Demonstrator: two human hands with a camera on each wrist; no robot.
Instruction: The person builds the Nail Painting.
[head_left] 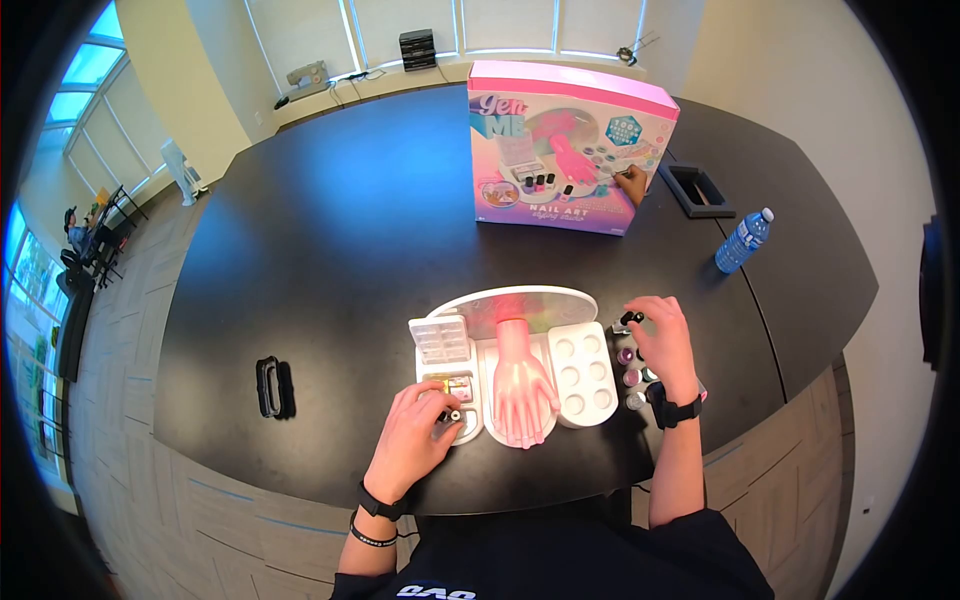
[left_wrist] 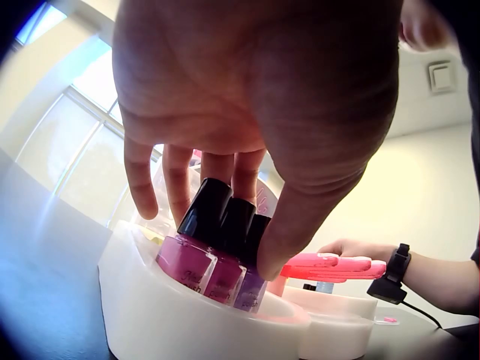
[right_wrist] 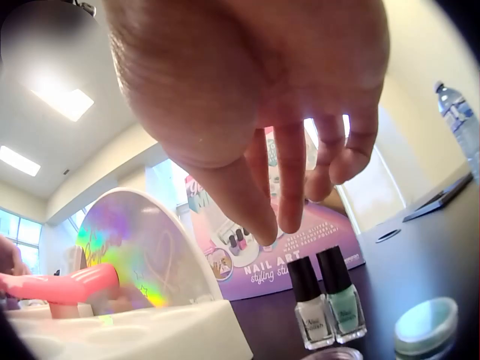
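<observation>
My left hand [head_left: 415, 430] is over the left compartment of a white nail-art station [left_wrist: 135, 300]. Its thumb and fingers grip around black-capped nail polish bottles [left_wrist: 187, 259], pink, magenta and purple, standing tilted in that compartment; the thumb lies against the purple one [left_wrist: 251, 294]. A pink model hand [head_left: 520, 385] lies palm down in the station's middle. On the right, my right hand [head_left: 662, 338] hovers with fingertips just above two nail polish bottles, one whitish [right_wrist: 315, 324] and one mint green [right_wrist: 346, 309], on the table.
A six-well white tray [head_left: 583, 361] borders the model hand; several small jars [head_left: 632, 377] lie right of it. Behind stands a Nail Art box [head_left: 570, 150]. A water bottle [head_left: 744, 242] and dark tray [head_left: 698, 190] are at right, a black object [head_left: 268, 388] at left.
</observation>
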